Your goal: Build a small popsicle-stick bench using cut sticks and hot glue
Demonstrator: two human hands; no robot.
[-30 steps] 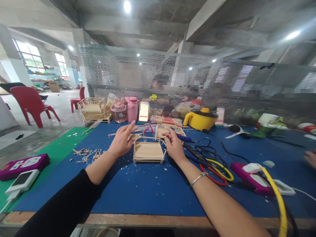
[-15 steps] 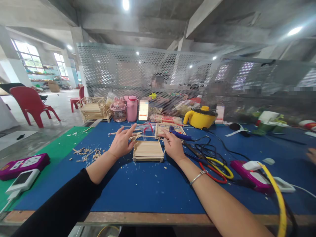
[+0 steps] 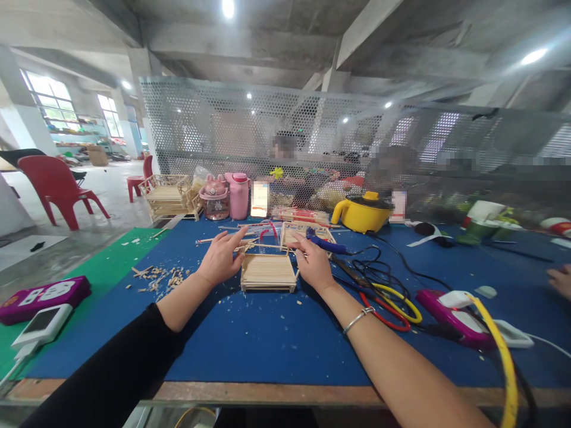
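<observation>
A small bed-like model (image 3: 268, 272) made of pale wooden sticks stands on the blue table mat in front of me. My left hand (image 3: 222, 257) is at its back left corner, thumb and a finger closed around the corner, the index finger stretched away. At the back right corner, my right hand (image 3: 313, 261) pinches the post with thumb and fingers. A thin stick runs along the back between both hands. Right behind my right hand lies a blue glue gun (image 3: 328, 242), and a second stick frame (image 3: 289, 232) is partly hidden behind it.
Wood offcuts (image 3: 163, 279) are scattered at left. Cables and red-and-yellow-handled pliers (image 3: 397, 306) lie at right, beside a purple power strip (image 3: 459, 321). Farther back stand a yellow pot (image 3: 362, 214), pink bottles (image 3: 238, 196) and stacked stick models (image 3: 167, 196). Another person's hand (image 3: 561, 279) shows at the right edge.
My hands and the stick model have hardly moved. The other person's hand at the right edge reaches slightly farther into view.
</observation>
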